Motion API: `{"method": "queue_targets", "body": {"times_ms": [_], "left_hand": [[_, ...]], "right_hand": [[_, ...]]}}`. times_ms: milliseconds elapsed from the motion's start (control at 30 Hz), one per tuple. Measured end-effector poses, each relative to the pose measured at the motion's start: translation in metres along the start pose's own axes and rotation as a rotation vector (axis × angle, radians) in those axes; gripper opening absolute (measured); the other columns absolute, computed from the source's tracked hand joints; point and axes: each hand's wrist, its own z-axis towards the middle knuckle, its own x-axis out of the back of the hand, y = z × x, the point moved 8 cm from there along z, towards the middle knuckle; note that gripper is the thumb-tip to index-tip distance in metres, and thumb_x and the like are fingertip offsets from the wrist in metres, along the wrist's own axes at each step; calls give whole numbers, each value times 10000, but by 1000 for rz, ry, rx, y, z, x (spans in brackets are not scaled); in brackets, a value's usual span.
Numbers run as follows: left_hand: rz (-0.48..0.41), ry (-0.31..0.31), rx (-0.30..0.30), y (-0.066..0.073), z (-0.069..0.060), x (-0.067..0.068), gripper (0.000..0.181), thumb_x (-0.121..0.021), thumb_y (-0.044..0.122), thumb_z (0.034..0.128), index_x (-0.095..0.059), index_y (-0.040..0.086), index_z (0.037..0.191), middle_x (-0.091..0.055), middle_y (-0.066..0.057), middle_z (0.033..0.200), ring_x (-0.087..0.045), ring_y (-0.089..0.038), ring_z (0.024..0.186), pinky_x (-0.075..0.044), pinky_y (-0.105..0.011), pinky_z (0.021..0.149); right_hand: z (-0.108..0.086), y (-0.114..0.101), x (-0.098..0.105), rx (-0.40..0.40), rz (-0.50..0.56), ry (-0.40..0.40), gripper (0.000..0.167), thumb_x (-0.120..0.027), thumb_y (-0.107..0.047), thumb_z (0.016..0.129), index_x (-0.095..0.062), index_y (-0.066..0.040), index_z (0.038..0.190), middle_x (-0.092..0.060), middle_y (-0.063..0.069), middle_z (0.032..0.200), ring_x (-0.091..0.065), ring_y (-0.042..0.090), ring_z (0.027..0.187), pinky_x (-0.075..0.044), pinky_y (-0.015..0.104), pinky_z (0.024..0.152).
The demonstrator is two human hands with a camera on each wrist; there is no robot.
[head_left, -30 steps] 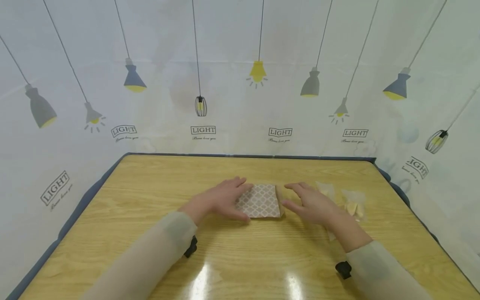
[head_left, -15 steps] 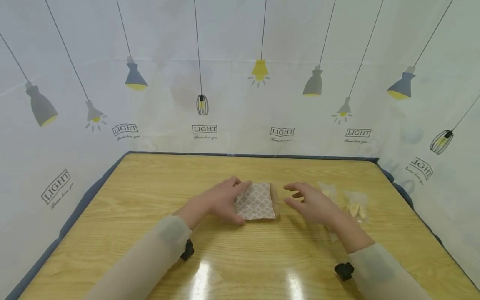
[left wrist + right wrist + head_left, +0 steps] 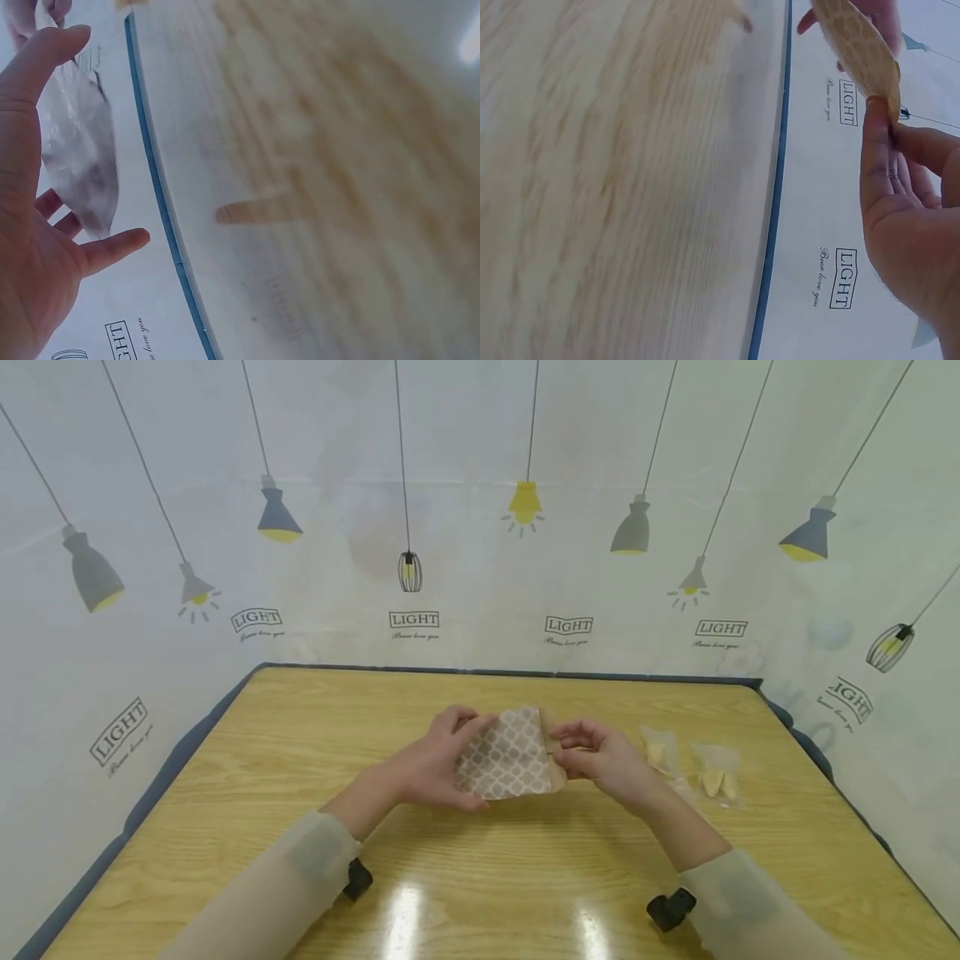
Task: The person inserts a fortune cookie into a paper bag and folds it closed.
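Observation:
A small paper bag [image 3: 504, 758] with a grey-and-white lattice print is tilted up off the table in the head view. Its right end has a plain brown flap [image 3: 557, 768]. My left hand [image 3: 433, 768] holds the bag's left side, thumb at the near edge and fingers at the far one. Thumb and fingers of my right hand [image 3: 609, 767] pinch the brown end; the right wrist view shows this pinch on the bag [image 3: 859, 45] closely. From the left wrist, the bag [image 3: 81, 142] appears edge-on between thumb and fingers. The bag's inside is hidden.
Clear packets with pale yellow pieces lie right of my right hand: one farther back [image 3: 658, 750], one to its right [image 3: 717, 774]. Part of another is hidden by the right forearm. A lamp-printed curtain [image 3: 480, 568] surrounds the wooden table [image 3: 480, 893].
The bag has risen from the table and tilted, still in my left hand. My right hand has moved left and inward, from apart to pinching the brown flap end.

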Motion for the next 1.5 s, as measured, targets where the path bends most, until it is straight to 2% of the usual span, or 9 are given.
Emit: {"method": "queue_targets", "body": {"times_ms": [167,400,500,700,800,1067,1233,1433,1500], "left_hand": [[-27,-10,-4,-1,-2,-3,1363,-1003,392,722,-148,207,1767,-257,-199,1650,-430,-345,1448,-494,-518,1220],[-49,-6,-16,2,-2,-1,1331,-983,361,723,-158,215,1757,-225,-197,1679,-320,-383,1519,-476,-586,1221],[-50,1,-21,2,-2,-1,1334,-988,354,719,-164,210,1757,-265,-190,1656,-340,-378,1494,-496,-583,1202],[-88,-17,-21,5,-2,-3,1384,-1000,342,719,-103,231,1768,-256,-188,1646,-370,-357,1473,-483,-570,1217],[-108,-12,-17,6,-1,-4,1390,-999,321,719,-92,243,1769,-245,-185,1644,-387,-343,1465,-480,-561,1224],[-87,4,-13,7,0,-2,1384,-1010,312,716,-111,263,1767,-251,-180,1639,-391,-344,1459,-496,-545,1210],[-46,13,-25,8,1,0,1361,-1004,298,724,-130,272,1767,-255,-181,1651,-377,-352,1475,-513,-533,1197],[1,35,-50,11,3,2,1343,-1001,325,730,-153,231,1768,-254,-182,1669,-343,-358,1513,-502,-539,1210],[12,42,-60,12,4,2,1339,-1004,324,731,-161,233,1767,-256,-177,1668,-333,-359,1520,-503,-540,1208]], "right_hand": [[-2,-5,-4,7,101,-10,410,-669,-53,1068,-574,60,1451,-684,98,1212,-725,134,1017,-654,279,898],[-5,-7,-6,26,78,-1,403,-698,-85,1055,-608,30,1430,-684,188,1307,-706,166,1053,-647,295,878],[-4,-6,-7,24,99,-3,411,-721,-95,1048,-612,31,1423,-709,121,1267,-714,153,1043,-647,288,875],[-2,-3,-11,15,237,-37,415,-697,-41,1053,-578,31,1444,-727,20,1193,-742,142,1040,-656,280,901],[-2,-4,-11,32,213,-24,412,-708,-52,1050,-590,25,1436,-709,29,1195,-738,140,1031,-658,277,887],[-5,-13,-9,86,26,39,320,-735,-115,1049,-693,21,1336,-707,161,1256,-740,142,966,-651,286,777],[-4,-13,-12,29,-29,25,383,-671,-311,1108,-753,-7,1325,-734,179,1340,-736,180,1027,-649,324,839],[-2,-7,-18,-4,-77,-31,336,-718,-313,1077,-781,-26,1239,-767,85,1155,-702,195,996,-626,344,855],[-2,-6,-21,-3,-30,-52,317,-710,-278,1082,-767,-9,1241,-764,47,1115,-706,185,990,-626,331,863]]}}
